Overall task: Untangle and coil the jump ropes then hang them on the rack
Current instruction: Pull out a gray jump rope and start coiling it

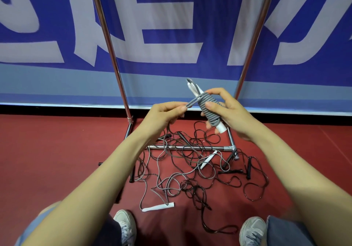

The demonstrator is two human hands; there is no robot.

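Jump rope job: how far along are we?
Done: nothing visibly hung; the top of the rack is out of frame. In hand: one grey rope is mostly wound round its white handles, gripped by the right hand, left hand pinching the loose loop. Left: the tangle of black and grey ropes on the floor, then hanging.
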